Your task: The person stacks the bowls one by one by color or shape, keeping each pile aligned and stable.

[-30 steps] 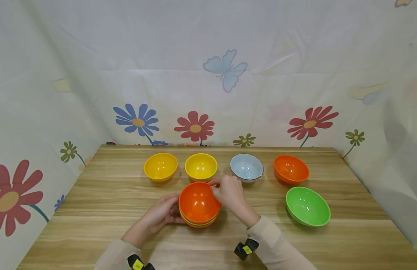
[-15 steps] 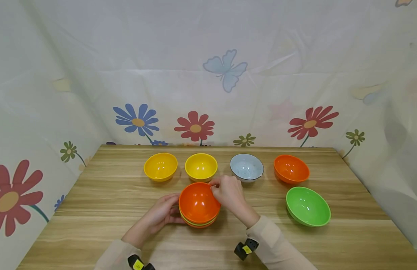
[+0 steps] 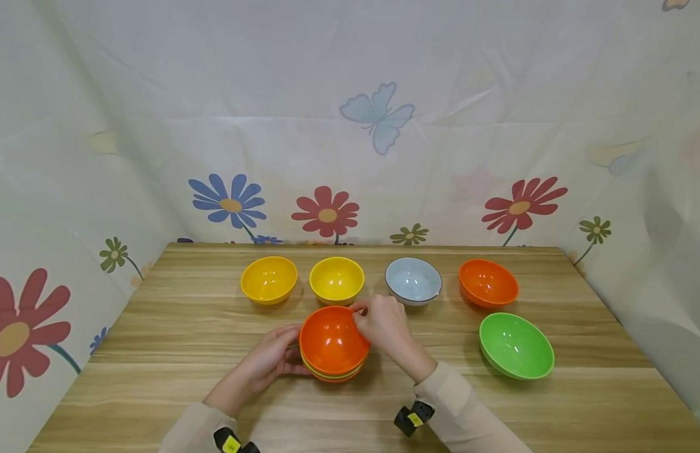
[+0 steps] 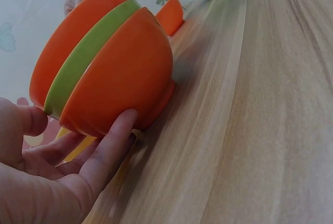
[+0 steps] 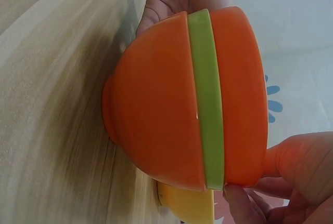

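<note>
A nested stack stands on the table in front of me: a lower orange bowl (image 4: 125, 73), a green bowl (image 5: 206, 99) in the middle and an upper orange bowl (image 3: 334, 340) on top. My left hand (image 3: 273, 360) holds the stack from its left side, the thumb by the rims and the fingers along the lower bowl's wall. At the far right of the rim, my right hand (image 3: 383, 322) pinches the upper orange bowl between thumb and fingers. In the right wrist view those fingertips (image 5: 242, 203) touch the bowl's edge. The stack's inner contact is hidden.
Behind the stack stand an amber-yellow bowl (image 3: 269, 280), a yellow bowl (image 3: 337, 280), a grey-blue bowl (image 3: 414, 280) with a dark rim and another orange bowl (image 3: 488, 283). A larger green bowl (image 3: 516, 346) sits to the right on the wooden table (image 3: 174, 327). A flowered curtain hangs behind.
</note>
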Tool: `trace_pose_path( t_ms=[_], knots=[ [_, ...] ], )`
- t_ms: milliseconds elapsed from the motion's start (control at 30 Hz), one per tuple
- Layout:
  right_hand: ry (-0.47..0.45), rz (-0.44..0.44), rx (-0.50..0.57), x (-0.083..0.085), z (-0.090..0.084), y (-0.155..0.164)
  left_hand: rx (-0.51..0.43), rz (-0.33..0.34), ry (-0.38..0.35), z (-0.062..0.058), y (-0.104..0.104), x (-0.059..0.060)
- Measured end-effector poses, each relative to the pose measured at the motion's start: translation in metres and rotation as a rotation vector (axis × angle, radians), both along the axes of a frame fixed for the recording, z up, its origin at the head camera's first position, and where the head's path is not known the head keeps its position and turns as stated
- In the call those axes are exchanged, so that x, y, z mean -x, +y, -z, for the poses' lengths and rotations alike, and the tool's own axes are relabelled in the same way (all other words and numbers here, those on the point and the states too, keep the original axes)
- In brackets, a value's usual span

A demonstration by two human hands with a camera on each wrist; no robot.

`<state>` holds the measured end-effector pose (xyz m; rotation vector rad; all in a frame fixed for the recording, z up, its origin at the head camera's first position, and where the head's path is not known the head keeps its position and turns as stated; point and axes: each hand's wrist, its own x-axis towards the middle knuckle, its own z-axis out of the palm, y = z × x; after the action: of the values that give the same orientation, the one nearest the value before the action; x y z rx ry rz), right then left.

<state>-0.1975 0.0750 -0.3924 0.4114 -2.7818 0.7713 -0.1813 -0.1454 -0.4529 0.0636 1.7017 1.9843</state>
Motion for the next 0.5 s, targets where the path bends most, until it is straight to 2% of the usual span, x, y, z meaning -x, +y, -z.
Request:
trace_pose_path(
  t_ms=[500],
  knots=[
    [0.002, -0.021, -0.006, 0.0001, -0.0006, 0.0018, 0.019, 0.010, 0.000, -0.0021, 0.0004, 0.0001]
  ],
)
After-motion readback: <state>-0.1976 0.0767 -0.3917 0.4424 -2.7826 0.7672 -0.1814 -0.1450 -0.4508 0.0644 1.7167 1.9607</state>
